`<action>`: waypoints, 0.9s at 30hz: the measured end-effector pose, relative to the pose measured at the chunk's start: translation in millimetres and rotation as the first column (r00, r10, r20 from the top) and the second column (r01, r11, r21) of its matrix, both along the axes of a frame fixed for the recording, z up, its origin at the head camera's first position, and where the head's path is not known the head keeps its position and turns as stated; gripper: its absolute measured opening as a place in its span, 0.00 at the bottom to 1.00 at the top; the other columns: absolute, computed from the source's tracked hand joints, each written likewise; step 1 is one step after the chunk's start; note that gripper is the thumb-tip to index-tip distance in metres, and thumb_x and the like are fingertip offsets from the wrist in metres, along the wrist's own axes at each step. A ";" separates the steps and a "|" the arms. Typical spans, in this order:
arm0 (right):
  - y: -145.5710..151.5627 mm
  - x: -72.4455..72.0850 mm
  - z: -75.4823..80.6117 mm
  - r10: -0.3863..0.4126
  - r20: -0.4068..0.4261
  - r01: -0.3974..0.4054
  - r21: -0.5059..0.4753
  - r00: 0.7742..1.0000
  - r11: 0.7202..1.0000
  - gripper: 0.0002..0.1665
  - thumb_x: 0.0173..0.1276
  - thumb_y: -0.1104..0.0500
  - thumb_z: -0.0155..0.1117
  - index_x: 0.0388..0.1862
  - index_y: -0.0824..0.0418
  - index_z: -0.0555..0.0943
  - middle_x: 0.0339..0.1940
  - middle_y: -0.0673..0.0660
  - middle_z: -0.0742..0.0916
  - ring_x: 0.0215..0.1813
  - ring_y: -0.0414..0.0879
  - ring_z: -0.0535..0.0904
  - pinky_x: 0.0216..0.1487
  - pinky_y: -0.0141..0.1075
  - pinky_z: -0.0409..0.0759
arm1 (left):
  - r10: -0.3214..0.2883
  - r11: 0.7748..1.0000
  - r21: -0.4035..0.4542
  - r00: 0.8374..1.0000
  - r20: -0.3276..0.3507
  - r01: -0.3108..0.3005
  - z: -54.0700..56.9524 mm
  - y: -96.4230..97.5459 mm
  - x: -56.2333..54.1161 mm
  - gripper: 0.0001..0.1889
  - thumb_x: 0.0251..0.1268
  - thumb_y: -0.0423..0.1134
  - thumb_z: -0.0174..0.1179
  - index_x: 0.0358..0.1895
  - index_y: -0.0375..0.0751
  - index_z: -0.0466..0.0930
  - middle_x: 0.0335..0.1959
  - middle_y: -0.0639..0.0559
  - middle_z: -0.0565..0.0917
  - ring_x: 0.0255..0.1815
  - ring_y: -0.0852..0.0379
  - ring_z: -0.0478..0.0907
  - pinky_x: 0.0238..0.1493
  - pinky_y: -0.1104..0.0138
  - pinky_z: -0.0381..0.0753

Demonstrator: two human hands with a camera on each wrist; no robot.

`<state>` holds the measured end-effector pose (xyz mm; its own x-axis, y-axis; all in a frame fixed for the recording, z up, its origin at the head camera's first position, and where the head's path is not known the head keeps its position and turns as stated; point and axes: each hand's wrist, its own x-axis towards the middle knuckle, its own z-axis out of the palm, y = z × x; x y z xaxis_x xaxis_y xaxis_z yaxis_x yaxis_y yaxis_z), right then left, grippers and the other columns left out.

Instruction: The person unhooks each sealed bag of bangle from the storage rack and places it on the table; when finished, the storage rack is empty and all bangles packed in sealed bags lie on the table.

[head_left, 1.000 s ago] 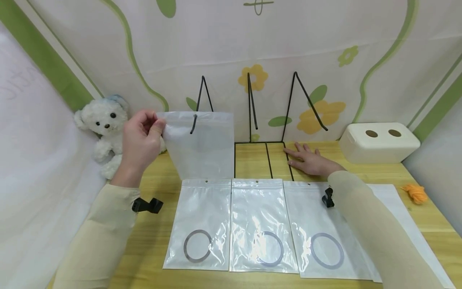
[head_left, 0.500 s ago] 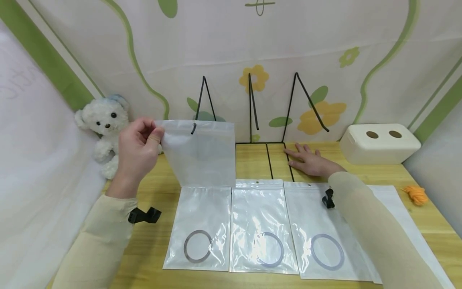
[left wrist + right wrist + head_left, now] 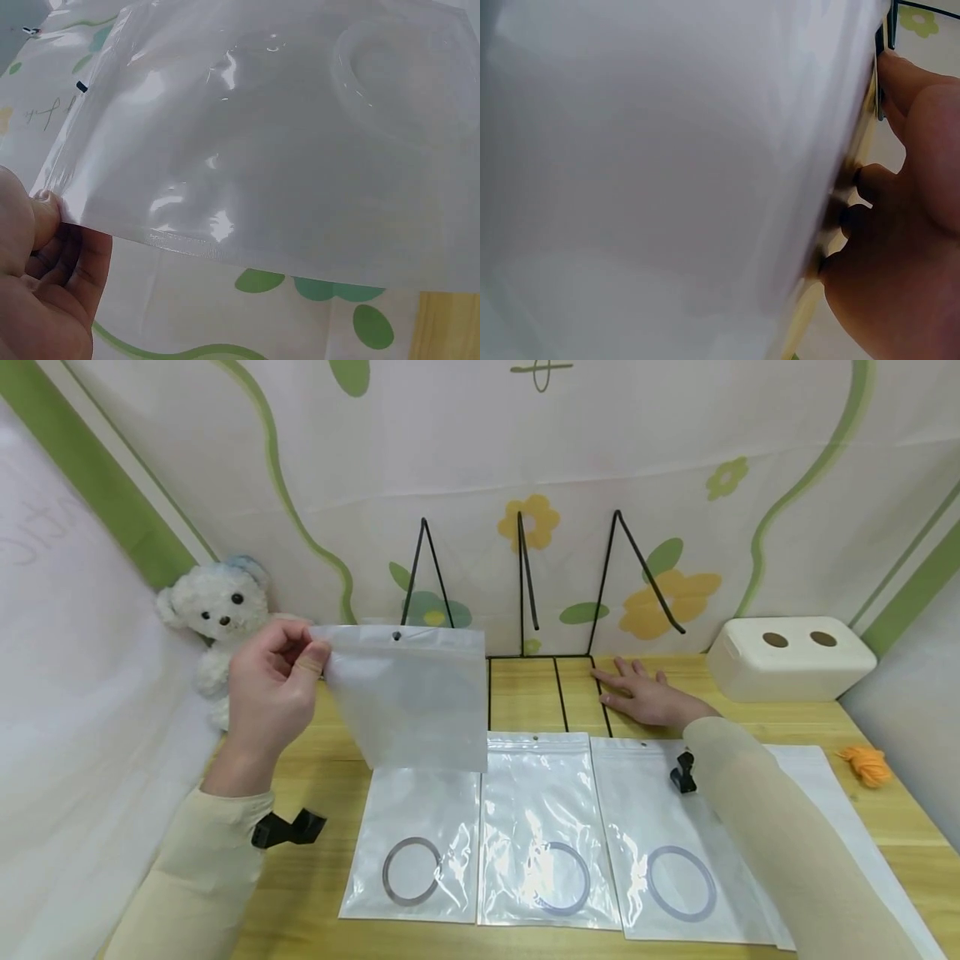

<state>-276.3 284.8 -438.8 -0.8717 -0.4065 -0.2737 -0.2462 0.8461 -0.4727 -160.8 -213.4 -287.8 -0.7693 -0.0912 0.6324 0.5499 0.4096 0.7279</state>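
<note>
Pinching top-left corner of frosted white plastic zip pouch [image 3: 408, 697], left hand [image 3: 272, 693] at 9 o'clock; right hand [image 3: 643, 695] flat, fingers straight, pressing black wire rack base [image 3: 558, 693] at 2 o'clock.

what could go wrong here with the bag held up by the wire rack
The left hand pinches only a top corner of the bag, so it might slip or swing. Its hang hole is off the left hook, so rehanging could miss. The right hand rests on the rack base; lifting it may let the rack shift.

Translucent white pouch [image 3: 408, 697], black wire rack [image 3: 525, 610], white teddy bear [image 3: 217, 618], cream box [image 3: 787, 660]
</note>
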 end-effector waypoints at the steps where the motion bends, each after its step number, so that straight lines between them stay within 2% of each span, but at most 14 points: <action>1: 0.4 -0.1 0.4 -0.002 0.001 0.002 0.000 1.000 1.000 0.40 0.90 0.40 0.48 0.91 0.52 0.55 0.90 0.75 0.41 0.87 0.79 0.27 0.77 0.81 0.24 | -0.008 1.000 -0.003 1.000 -0.013 0.008 -0.3 -0.1 0.6 0.07 0.73 0.21 0.64 0.36 0.18 0.77 0.25 0.67 0.81 0.22 0.68 0.73 0.26 0.78 0.74; 4: 0.7 -0.8 1.3 -0.005 0.004 0.005 -0.004 1.000 1.000 0.39 0.90 0.41 0.48 0.91 0.52 0.55 0.90 0.75 0.41 0.87 0.79 0.27 0.77 0.81 0.23 | -0.027 0.999 -0.018 0.999 -0.039 0.026 -1.2 0.4 1.9 0.06 0.73 0.20 0.64 0.36 0.18 0.78 0.25 0.68 0.81 0.22 0.69 0.73 0.26 0.78 0.74; 8: 0.2 -0.5 2.2 -0.007 0.013 0.007 -0.011 1.000 1.000 0.39 0.90 0.41 0.48 0.91 0.52 0.55 0.90 0.75 0.41 0.87 0.80 0.27 0.77 0.81 0.24 | -0.047 0.999 -0.016 0.998 -0.029 0.047 -2.6 3.3 4.0 0.06 0.74 0.21 0.63 0.36 0.19 0.78 0.26 0.68 0.82 0.23 0.68 0.75 0.27 0.78 0.76; 14: -1.6 2.1 2.9 -0.009 0.017 0.009 -0.020 1.000 1.000 0.40 0.89 0.40 0.48 0.91 0.52 0.56 0.90 0.75 0.41 0.87 0.79 0.27 0.77 0.81 0.24 | -0.037 0.999 0.007 0.999 -0.010 0.037 -3.3 6.2 8.5 0.07 0.75 0.21 0.62 0.37 0.19 0.78 0.26 0.67 0.82 0.24 0.68 0.77 0.28 0.78 0.78; 19: -0.5 0.7 1.8 -0.008 0.013 0.008 -0.012 1.000 1.000 0.40 0.90 0.40 0.48 0.91 0.52 0.55 0.90 0.75 0.41 0.87 0.79 0.27 0.78 0.81 0.24 | -0.043 0.999 0.032 0.998 -0.034 0.044 -2.1 6.0 11.8 0.06 0.74 0.20 0.62 0.36 0.18 0.77 0.25 0.65 0.83 0.24 0.68 0.77 0.28 0.78 0.78; 24: 0.2 0.1 0.1 -0.003 0.006 0.004 -0.007 1.000 1.000 0.39 0.90 0.41 0.48 0.91 0.52 0.55 0.90 0.75 0.41 0.87 0.80 0.27 0.77 0.81 0.24 | -0.072 0.996 0.055 0.996 -0.045 0.074 -3.6 -1.3 17.7 0.05 0.72 0.17 0.61 0.37 0.16 0.76 0.27 0.65 0.84 0.26 0.69 0.79 0.30 0.79 0.79; 27: -0.1 0.0 -0.3 -0.007 0.010 0.007 -0.007 1.000 1.000 0.39 0.90 0.41 0.48 0.91 0.52 0.55 0.90 0.75 0.40 0.87 0.79 0.27 0.77 0.81 0.24 | -0.087 0.995 0.035 0.994 -0.072 0.090 -6.3 -10.1 23.6 0.05 0.71 0.16 0.61 0.37 0.15 0.75 0.29 0.67 0.84 0.27 0.70 0.78 0.32 0.80 0.79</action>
